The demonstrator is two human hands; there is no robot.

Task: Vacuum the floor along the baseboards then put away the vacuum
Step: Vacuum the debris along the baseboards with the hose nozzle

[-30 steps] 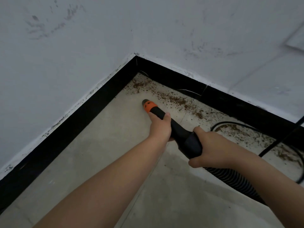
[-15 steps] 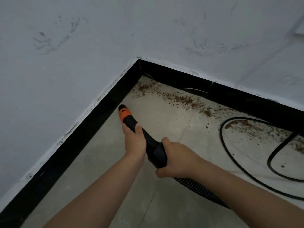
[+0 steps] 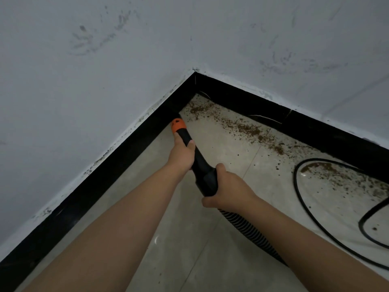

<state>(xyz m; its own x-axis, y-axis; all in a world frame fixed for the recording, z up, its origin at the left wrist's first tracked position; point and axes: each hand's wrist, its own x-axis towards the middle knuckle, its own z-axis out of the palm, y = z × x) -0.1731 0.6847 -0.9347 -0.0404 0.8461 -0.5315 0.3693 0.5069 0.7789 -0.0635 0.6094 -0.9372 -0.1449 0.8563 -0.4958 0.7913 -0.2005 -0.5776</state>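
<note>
Trouble from here is most likely at the black power cord [image 3: 303, 199] looped on the pale tiled floor [image 3: 210, 260] to the right: dragging the ribbed black hose [image 3: 242, 223] across could snag it, or the tip could catch it once it works along that wall. The black vacuum nozzle with its orange collar [image 3: 190, 152] points into the foot of the black baseboard [image 3: 117, 163] on the left wall, just short of the corner; pushed hard, it may scuff the board or scatter the brown crumbs [image 3: 248, 129] strewn along the far baseboard. The left hand [image 3: 182, 153] is wrapped round the tube behind the collar, the right hand [image 3: 226, 187] clamped on the thick handle end. Against half a second ago, the tip has slid up the left wall toward the corner, and the crumbs lie as they did
</note>
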